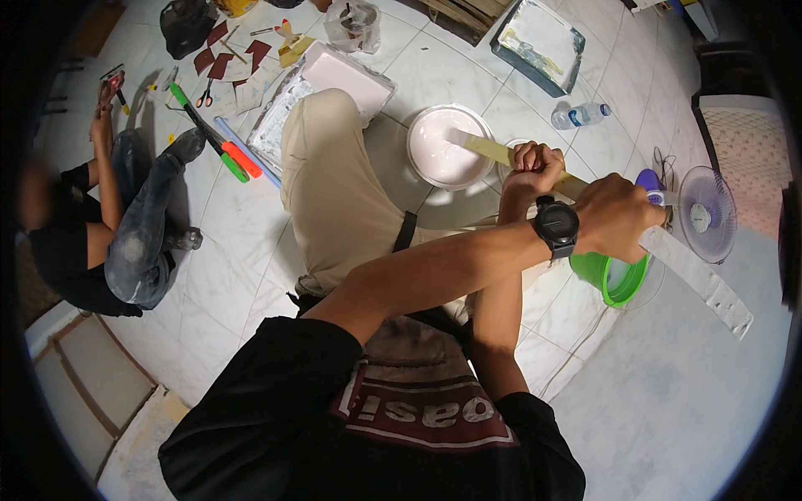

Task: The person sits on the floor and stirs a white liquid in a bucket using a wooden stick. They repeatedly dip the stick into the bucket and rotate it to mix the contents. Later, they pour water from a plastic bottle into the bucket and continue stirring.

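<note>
A white bucket of pale pink paint (443,157) sits on the floor beyond my bent leg. A long flat stick (486,148) has one whitish end in or just over the paint; it is yellowish along the middle, and its far end sticks out whitish and smeared to the lower right. My left hand (614,215), with a black watch at the wrist, crosses over my right arm and is closed on the stick near that far end. My right hand (535,171) grips the stick closer to the bucket, fingers wrapped round it.
A co-worker (79,242) sits at left holding a tool. Paint trays (382,88) (566,75), scissors (205,93), long-handled tools (200,125) and scraps lie ahead. A bottle (576,115), purple fan (706,213), green bucket (618,292) and padded mat (735,154) are at right.
</note>
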Demonstrator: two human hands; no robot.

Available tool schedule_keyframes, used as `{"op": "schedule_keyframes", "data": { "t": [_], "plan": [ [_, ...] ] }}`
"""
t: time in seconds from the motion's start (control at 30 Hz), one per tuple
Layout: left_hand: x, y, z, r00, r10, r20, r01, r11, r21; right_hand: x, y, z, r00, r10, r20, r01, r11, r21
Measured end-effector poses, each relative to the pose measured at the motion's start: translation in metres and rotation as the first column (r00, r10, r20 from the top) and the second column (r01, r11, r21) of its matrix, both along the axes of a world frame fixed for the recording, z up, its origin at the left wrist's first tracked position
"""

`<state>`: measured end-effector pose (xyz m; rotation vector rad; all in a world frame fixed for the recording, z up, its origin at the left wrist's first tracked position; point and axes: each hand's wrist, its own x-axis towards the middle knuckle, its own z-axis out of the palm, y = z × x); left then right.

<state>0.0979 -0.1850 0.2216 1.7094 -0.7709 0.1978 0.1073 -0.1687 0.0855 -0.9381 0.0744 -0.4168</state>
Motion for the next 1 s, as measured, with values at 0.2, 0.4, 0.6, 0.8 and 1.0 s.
{"op": "schedule_keyframes", "data": {
  "t": [0.2,0.4,0.6,0.8,1.0],
  "plan": [
    [-0.006,-0.007,-0.018,0.997,-0.007,-0.076,0.008,1.000,0.010,-0.022,-0.006,-0.024,0.991,0.024,-0.134,-0.014,0.997,0.073],
    [-0.005,-0.007,0.010,1.000,-0.010,0.009,0.010,1.000,0.016,-0.010,-0.005,0.004,0.999,0.020,-0.050,-0.017,0.998,0.056],
    [-0.008,-0.008,-0.014,0.996,-0.028,-0.081,0.033,0.998,0.050,-0.015,-0.021,-0.039,0.992,0.048,-0.114,-0.042,0.997,0.059],
    [-0.001,-0.010,0.004,0.999,-0.021,-0.034,0.022,0.999,0.044,-0.012,-0.008,-0.002,0.997,0.023,-0.073,-0.019,0.998,0.053],
    [-0.009,-0.009,-0.021,0.999,-0.034,-0.036,0.034,0.999,-0.006,-0.010,-0.014,-0.040,0.993,-0.040,-0.108,0.052,0.992,0.113]
  ]
}}
